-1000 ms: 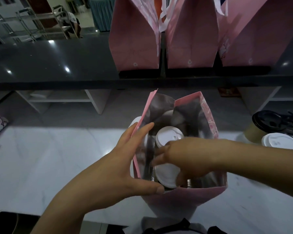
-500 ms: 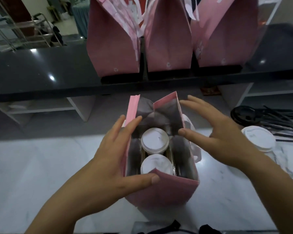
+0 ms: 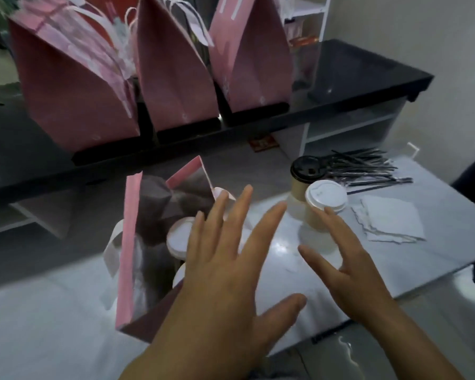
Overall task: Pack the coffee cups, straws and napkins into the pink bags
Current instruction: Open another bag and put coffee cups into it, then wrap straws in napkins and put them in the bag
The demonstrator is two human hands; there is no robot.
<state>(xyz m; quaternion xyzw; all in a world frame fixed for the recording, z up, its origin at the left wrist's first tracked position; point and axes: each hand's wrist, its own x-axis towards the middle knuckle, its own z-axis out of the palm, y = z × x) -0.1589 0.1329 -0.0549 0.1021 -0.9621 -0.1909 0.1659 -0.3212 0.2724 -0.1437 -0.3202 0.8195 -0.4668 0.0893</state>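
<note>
An open pink bag (image 3: 128, 242) stands on the white marble table, with two white-lidded cups (image 3: 177, 238) inside it. My left hand (image 3: 225, 272) hovers with spread fingers over the bag's right side, holding nothing. My right hand (image 3: 348, 267) reaches with straight fingers toward a brown cup with a white lid (image 3: 325, 196); its fingertips are at the cup's side. Behind that one stands a cup with a black lid (image 3: 306, 168). Black straws (image 3: 368, 168) lie in a pile beyond the cups. White napkins (image 3: 390, 219) lie to the right.
Three pink bags (image 3: 176, 75) with white handles stand in a row on the raised black counter (image 3: 354, 75). White shelving (image 3: 340, 130) sits under the counter. The table's right edge (image 3: 450, 272) runs close by my right wrist.
My view has swung to the right. My left hand let go of the bag's rim and moved right. My right hand left the bag and reached to the white-lidded cup on the table.
</note>
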